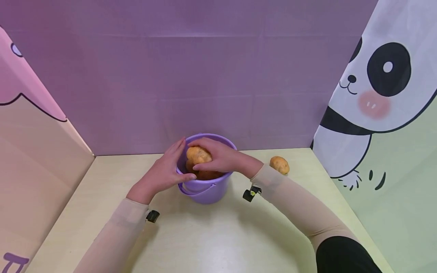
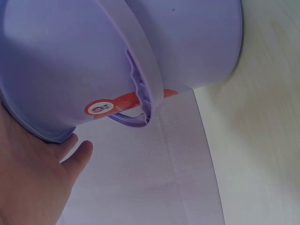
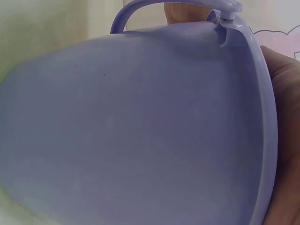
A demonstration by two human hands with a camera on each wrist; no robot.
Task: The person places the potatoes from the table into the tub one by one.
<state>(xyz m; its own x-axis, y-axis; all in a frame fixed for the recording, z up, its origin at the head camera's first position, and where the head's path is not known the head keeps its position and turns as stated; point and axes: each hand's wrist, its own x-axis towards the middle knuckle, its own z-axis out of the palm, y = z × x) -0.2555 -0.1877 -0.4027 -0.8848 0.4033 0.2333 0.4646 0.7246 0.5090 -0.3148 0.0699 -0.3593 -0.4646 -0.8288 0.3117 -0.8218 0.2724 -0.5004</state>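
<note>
A purple bucket (image 1: 211, 194) stands upright near the back of the table, its handle (image 2: 143, 56) hanging down at the front. My right hand (image 1: 222, 155) reaches over the rim and grips a potato (image 1: 199, 154) between thumb and fingers, at the bucket's mouth. Below it, more potatoes (image 1: 209, 175) show partly inside; how many is hidden. My left hand (image 1: 166, 167) lies along the left of the rim, fingers fairly straight and thumb spread to the front edge. In the right wrist view the bucket's wall (image 3: 140, 126) covers most of the potatoes.
One more potato (image 1: 279, 164) lies on the table (image 1: 218, 242), right of the bucket and beyond my right forearm. Behind the table rises a purple backdrop (image 1: 205, 83). A panda-printed panel (image 1: 375, 113) borders the right side, and a pink and beige panel (image 1: 37, 159) the left.
</note>
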